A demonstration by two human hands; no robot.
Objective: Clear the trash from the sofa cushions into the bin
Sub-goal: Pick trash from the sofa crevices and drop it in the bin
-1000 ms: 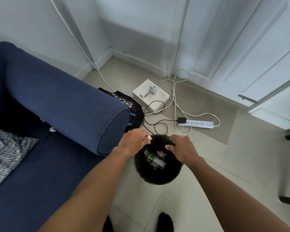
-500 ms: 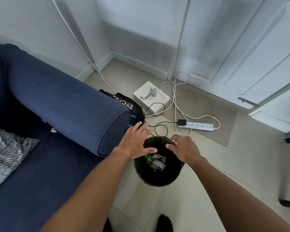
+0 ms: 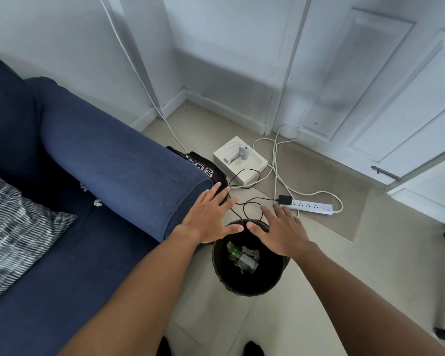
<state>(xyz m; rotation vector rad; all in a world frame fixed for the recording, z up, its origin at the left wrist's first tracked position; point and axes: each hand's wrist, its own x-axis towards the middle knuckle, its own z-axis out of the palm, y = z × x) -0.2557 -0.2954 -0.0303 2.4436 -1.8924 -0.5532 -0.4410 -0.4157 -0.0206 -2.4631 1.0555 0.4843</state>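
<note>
My left hand [image 3: 208, 217] and right hand [image 3: 283, 233] hover flat, fingers spread and empty, over the far rim of the black bin [image 3: 249, 285] — wrappers [image 3: 243, 256] lie at its bottom — while a small white scrap [image 3: 97, 202] waits by the sofa's [image 3: 93, 242] armrest crease.

white print on black bag [image 3: 203, 168], illegible

Power strip [image 3: 309, 206], white box [image 3: 240, 159]
</note>
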